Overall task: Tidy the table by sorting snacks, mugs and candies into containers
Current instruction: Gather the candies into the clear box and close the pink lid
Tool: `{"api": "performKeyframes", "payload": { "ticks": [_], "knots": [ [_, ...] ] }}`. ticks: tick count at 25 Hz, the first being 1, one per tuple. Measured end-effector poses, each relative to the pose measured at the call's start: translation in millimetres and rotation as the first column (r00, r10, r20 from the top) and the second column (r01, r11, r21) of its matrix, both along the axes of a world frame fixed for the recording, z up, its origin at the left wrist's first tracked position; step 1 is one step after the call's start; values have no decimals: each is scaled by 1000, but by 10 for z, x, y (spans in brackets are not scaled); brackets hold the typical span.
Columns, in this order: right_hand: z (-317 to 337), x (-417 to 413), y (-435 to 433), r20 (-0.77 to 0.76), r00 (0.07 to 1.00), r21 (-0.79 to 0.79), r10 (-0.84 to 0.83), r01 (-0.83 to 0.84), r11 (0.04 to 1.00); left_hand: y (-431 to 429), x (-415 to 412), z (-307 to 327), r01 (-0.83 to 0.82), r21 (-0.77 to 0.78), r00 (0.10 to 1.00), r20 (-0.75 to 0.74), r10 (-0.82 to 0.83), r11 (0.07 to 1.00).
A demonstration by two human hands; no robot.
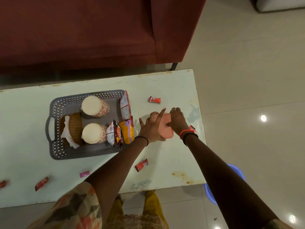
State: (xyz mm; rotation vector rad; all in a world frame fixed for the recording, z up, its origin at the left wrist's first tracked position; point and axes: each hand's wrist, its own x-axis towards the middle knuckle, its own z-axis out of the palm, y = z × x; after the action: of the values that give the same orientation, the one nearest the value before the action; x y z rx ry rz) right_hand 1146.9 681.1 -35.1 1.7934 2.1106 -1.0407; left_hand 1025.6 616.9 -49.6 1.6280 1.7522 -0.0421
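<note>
A small pink lidded container (165, 129) sits on the pale table (173, 86). My left hand (151, 128) holds its left side and my right hand (177, 120) grips its lid from the right. A grey perforated tray (56, 111) to the left holds two upside-down patterned mugs (94, 105) (94, 133), a wicker basket (75, 128) and several snack packets (125, 107). Red candies lie loose at the back (154, 100), by my right wrist (192, 128), at the front (141, 164) and at the front left (41, 183). A pink candy (84, 174) lies near the front edge.
A dark red sofa (82, 33) stands behind the table. A blue plastic stool (237, 174) sits on the tiled floor at the table's right front corner, partly under my right arm. Another red candy (2, 183) lies at the far left edge.
</note>
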Motion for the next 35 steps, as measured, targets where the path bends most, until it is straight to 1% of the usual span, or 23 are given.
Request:
{"api": "performKeyframes", "payload": {
  "ticks": [2,5,10,16,18,22,24,27,29,31,33,35],
  "knots": [
    [19,-15,0,-10,1000,3,-16,16,1000,7,-11,-11,-2,-8,1000,3,2,1000],
    [66,-66,-20,-67,996,19,-58,59,998,20,-26,-29,1,-3,1000,-6,-1,1000],
    [109,-84,-98,-79,991,62,-110,115,991,71,-28,-40,107,8,992,-60,-107,994],
    [176,-30,-159,-161,970,27,-184,191,981,7,-40,-21,104,31,992,-69,-102,994],
    [188,16,-201,-204,954,32,-219,230,973,-68,-47,31,59,60,996,-69,-55,996],
    [270,117,-264,-297,894,31,-336,361,932,-377,49,171,-123,172,990,-47,133,977],
    [367,165,-271,-354,852,-26,-385,403,915,-613,117,226,-222,205,974,10,225,953],
    [538,253,-304,-388,807,-184,-445,405,896,-967,195,261,-355,182,933,128,336,917],
    [669,321,-325,-431,759,-269,-487,407,873,-1173,217,260,-384,179,921,146,361,906],
    [793,386,-292,-477,718,-289,-507,417,862,-1337,199,234,-377,165,923,143,356,911],
    [862,434,-218,-499,718,-244,-485,420,874,-1479,160,198,-350,144,934,125,333,926],
    [868,447,-115,-487,765,-127,-422,416,900,-1582,109,162,-322,122,945,105,310,939]
  ]
}}
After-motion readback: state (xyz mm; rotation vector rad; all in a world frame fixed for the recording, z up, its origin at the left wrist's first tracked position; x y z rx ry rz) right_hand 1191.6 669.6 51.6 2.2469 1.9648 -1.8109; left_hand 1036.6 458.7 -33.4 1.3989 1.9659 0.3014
